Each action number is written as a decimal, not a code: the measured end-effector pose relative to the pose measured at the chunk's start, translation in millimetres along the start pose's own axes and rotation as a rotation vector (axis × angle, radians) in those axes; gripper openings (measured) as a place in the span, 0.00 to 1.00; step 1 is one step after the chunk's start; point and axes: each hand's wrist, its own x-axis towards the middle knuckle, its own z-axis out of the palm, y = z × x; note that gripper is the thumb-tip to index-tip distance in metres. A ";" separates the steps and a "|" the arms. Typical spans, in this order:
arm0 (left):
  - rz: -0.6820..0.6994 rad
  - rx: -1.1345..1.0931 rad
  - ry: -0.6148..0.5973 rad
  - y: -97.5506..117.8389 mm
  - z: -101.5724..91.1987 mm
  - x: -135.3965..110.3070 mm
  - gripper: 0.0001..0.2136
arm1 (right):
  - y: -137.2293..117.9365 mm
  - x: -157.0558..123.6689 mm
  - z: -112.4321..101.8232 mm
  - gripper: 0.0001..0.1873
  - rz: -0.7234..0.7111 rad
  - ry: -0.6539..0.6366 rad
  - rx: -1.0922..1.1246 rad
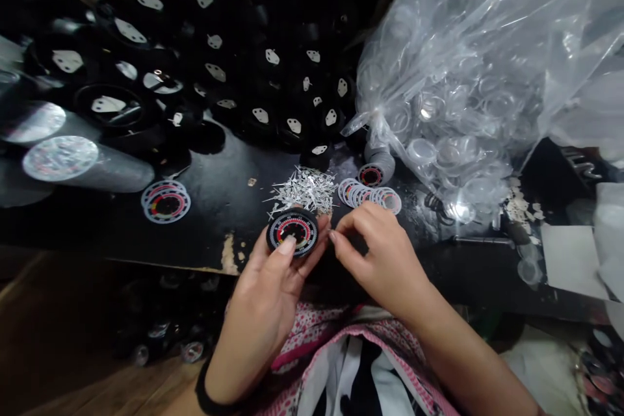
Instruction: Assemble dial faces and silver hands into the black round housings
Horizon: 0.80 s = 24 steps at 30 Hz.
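1. The left hand (266, 299) is being used to hold a round black red-marked dial (292, 232) face-up, for access, at the tabletop's (219, 195) near edge.
2. The right hand (385, 260) is being pinched narrow beside it; whether anything is gripped cannot be told.

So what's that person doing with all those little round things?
A person sits at a black table. Their left hand holds a round black dial, thumb on its face. Their right hand pinches its fingertips beside the dial; whether they hold something is too small to tell. A pile of tiny silver needles and a fanned row of printed discs lie just behind.
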 end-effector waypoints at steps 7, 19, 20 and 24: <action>-0.041 0.203 -0.102 -17.7 1.7 13.6 0.16 | 1.7 -3.5 -8.4 0.06 0.005 -0.036 0.123; 0.098 0.476 -0.163 -11.8 2.6 6.2 0.14 | 0.5 -8.3 -10.9 0.08 0.021 -0.079 0.007; 0.122 0.498 -0.161 -10.9 3.3 5.4 0.14 | 0.2 -9.0 -11.1 0.08 0.024 -0.078 0.019; 0.233 0.595 -0.148 -9.0 4.3 1.1 0.11 | -0.5 -12.9 -11.8 0.10 0.035 -0.074 0.069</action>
